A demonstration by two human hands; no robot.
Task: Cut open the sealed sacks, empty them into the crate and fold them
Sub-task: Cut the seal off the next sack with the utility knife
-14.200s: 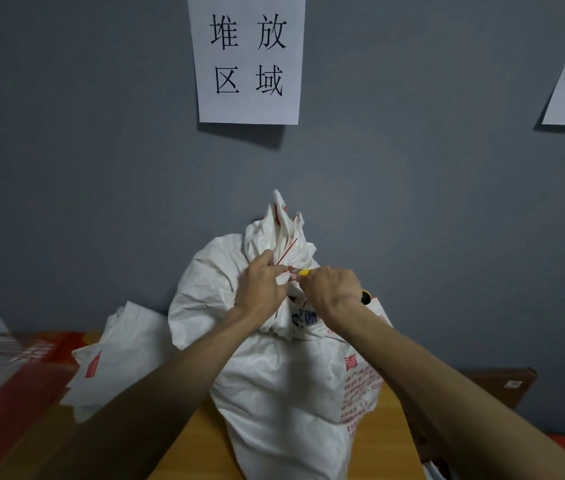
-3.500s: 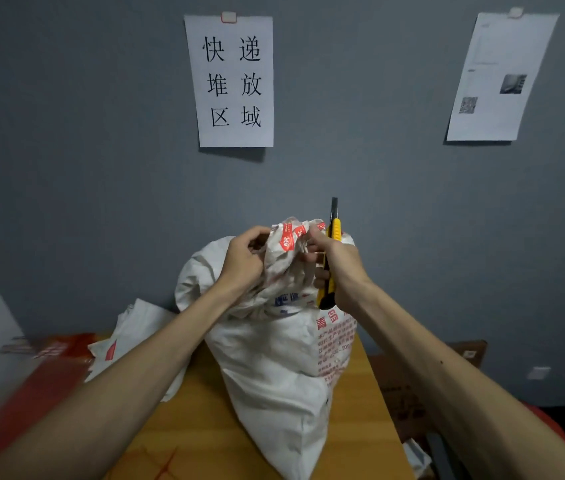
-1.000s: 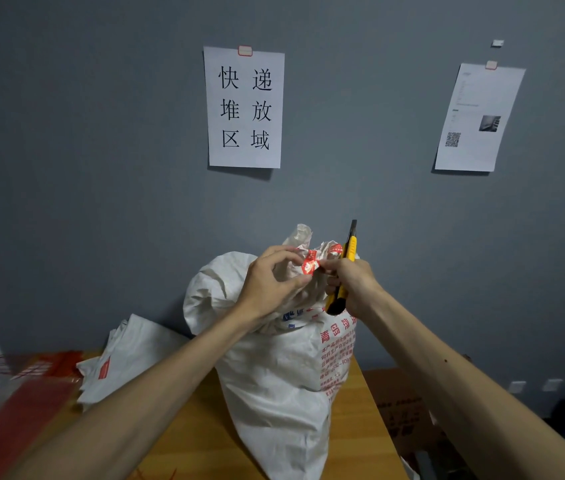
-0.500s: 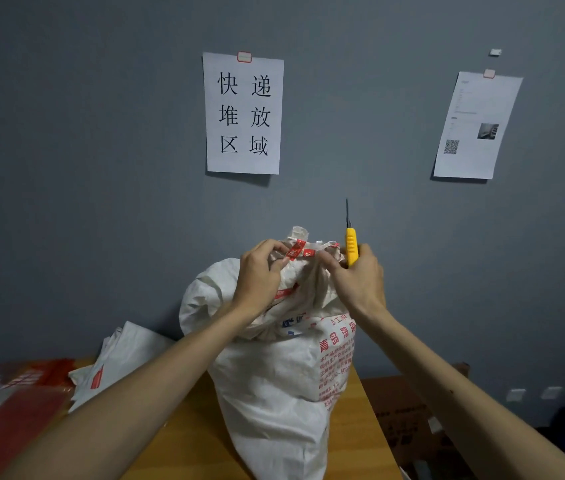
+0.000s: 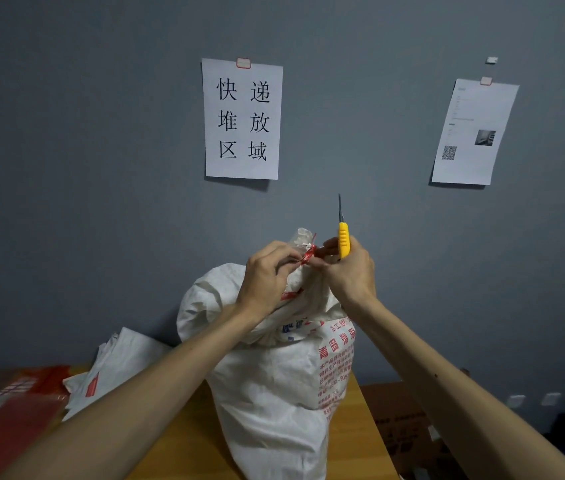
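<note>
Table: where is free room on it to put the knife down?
Two bare patches of table: a narrow strip between the sack and the right edge, and a wider one in front, between the sack and the left forearm. The back left is crowded: flat white sacks and a blurred red thing.
</note>
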